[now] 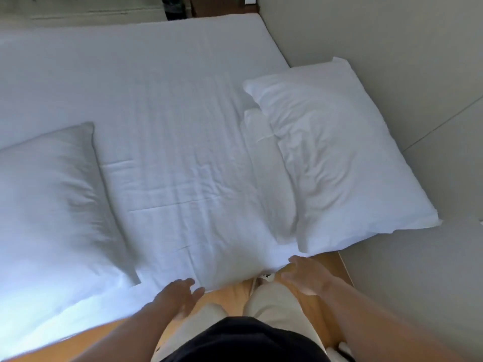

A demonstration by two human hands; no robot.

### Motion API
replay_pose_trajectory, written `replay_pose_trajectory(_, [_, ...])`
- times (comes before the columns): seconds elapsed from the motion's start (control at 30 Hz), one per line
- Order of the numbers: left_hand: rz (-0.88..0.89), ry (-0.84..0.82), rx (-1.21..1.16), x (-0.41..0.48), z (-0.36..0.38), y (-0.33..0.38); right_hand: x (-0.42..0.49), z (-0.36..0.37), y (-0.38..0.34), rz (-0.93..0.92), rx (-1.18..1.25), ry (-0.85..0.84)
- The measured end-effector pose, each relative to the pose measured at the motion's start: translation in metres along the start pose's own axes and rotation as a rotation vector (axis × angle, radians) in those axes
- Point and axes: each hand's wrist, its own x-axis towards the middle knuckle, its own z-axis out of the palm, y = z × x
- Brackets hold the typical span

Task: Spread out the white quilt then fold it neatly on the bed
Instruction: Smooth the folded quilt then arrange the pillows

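Observation:
A white quilt (188, 194) lies flat on the bed (146, 56), creased in a grid of fold lines, its near edge hanging at the bed's side. My left hand (180, 296) hovers open just below that near edge, fingers apart, holding nothing. My right hand (305, 275) is also open, palm toward the quilt's near right corner, just beside the cloth and below the right pillow. Where the quilt ends against the white sheet I cannot tell.
One white pillow (337, 158) lies at the right against the wall (392, 48). Another pillow (49, 205) lies at the left. I stand on a wooden floor (230, 288) at the bed's side. Dark furniture (175, 6) stands beyond the far edge.

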Motion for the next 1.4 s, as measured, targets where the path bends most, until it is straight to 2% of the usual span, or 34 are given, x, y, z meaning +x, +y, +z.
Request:
replay_pose_trajectory(0.1, [-0.153,-0.021,-0.111,-0.018,0.016,-0.076,-0.002,0.019,-0.046,-0.077,-0.170,-0.095])
replay_pose_trajectory(0.23, [-0.283,0.011,-0.393,-0.036,0.034,-0.133,0.008,0.030,-0.107,-0.186,-0.285,-0.161])
replay_pose_trajectory(0.43, [-0.427,0.140,-0.933,-0.057,0.031,-0.171,0.041,0.021,-0.196,-0.337,-0.448,-0.248])
replay_pose_trajectory(0.6, [-0.484,0.202,-1.147,-0.070,0.028,-0.195,0.065,0.012,-0.250,-0.379,-0.682,-0.315])
replay_pose_trajectory(0.7, [-0.515,0.203,-1.255,-0.074,0.031,-0.213,0.073,0.017,-0.275,-0.339,-0.727,-0.306])
replay_pose_trajectory(0.83, [-0.549,0.152,-1.279,-0.066,0.031,-0.259,0.079,0.036,-0.323,-0.272,-0.651,-0.279])
replay_pose_trajectory(1.03, [-0.579,0.109,-1.258,-0.025,-0.012,-0.402,0.077,0.085,-0.431,-0.178,-0.362,-0.235])
replay_pose_trajectory(1.13, [-0.552,0.237,-1.155,0.009,-0.060,-0.482,0.095,0.113,-0.492,-0.152,-0.245,-0.219])
replay_pose_trajectory(1.23, [-0.536,0.388,-1.162,0.060,-0.107,-0.551,0.121,0.142,-0.559,-0.166,-0.128,-0.169])
replay_pose_trajectory(1.4, [-0.443,0.493,-1.175,0.153,-0.169,-0.614,0.178,0.186,-0.639,-0.170,0.037,-0.140])
